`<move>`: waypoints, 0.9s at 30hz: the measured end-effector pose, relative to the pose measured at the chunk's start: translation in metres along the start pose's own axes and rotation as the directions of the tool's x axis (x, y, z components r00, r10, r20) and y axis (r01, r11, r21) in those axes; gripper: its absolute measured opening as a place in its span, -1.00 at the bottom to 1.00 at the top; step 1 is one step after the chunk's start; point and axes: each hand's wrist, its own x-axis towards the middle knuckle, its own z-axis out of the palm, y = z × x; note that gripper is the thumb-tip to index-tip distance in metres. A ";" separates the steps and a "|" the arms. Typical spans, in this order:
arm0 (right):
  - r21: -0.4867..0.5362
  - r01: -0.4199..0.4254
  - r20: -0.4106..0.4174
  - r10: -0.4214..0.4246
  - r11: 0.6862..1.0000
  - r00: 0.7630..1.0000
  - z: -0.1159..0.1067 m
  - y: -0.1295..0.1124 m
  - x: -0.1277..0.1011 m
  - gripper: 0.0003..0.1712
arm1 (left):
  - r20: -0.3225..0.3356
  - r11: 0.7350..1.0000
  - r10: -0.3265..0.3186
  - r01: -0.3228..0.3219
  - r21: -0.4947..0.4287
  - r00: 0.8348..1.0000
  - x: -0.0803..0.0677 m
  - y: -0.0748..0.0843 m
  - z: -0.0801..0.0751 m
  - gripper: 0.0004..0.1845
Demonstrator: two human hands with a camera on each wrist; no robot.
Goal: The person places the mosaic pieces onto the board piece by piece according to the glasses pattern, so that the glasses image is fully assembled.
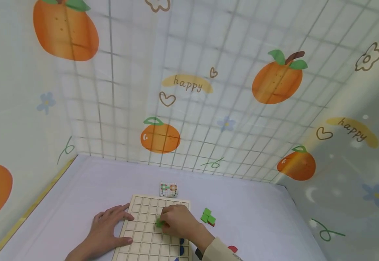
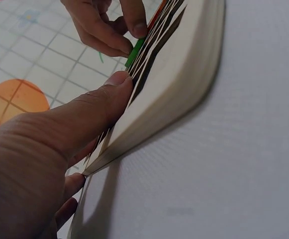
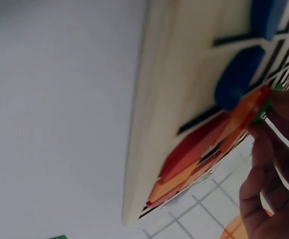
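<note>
A pale wooden grid board (image 1: 140, 237) lies before me, divided into square cells by raised ridges. My left hand (image 1: 106, 228) rests along its left side, with the thumb and fingertips on the border. Over the middle cells, my right hand (image 1: 179, 222) pinches a small green square tile (image 1: 159, 222) between thumb and fingers. The left wrist view shows that green tile (image 2: 134, 54) right at the board's surface. Blue rounded pieces (image 3: 240, 77), a red piece (image 3: 191, 152) and orange pieces sit in cells along the right side, partly hidden by the right hand in the head view.
Beyond the board lies a small pattern card (image 1: 168, 190). Several loose green tiles (image 1: 206, 214) lie to the right, with a red piece (image 1: 232, 249) nearer me. A printed curtain with oranges (image 1: 160, 138) surrounds the white table (image 1: 254, 217).
</note>
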 end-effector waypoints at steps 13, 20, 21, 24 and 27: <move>-0.004 -0.051 0.066 0.051 0.999 0.997 -0.002 -0.002 -0.002 -0.69 | 0.007 1.000 0.001 -0.001 0.003 1.000 0.000 0.001 0.003 -0.38; -0.052 -0.025 0.024 0.026 0.998 0.999 0.002 -0.003 -0.005 -0.70 | 0.016 1.000 -0.018 0.018 0.015 1.000 0.003 0.001 0.002 -0.37; -0.052 -0.024 0.020 0.025 0.998 0.999 0.002 -0.003 -0.006 -0.70 | 0.017 1.000 -0.021 0.020 0.017 1.000 0.003 0.002 0.002 -0.37; -0.034 -0.021 0.014 0.021 0.999 1.000 0.002 -0.004 -0.007 -0.70 | 0.021 1.000 -0.025 0.024 0.011 0.999 0.003 0.002 0.001 -0.37; 0.003 -0.030 0.013 0.030 1.000 0.999 0.001 -0.004 -0.007 -0.69 | 0.022 1.000 -0.020 0.020 0.007 1.000 0.002 0.002 -0.001 -0.37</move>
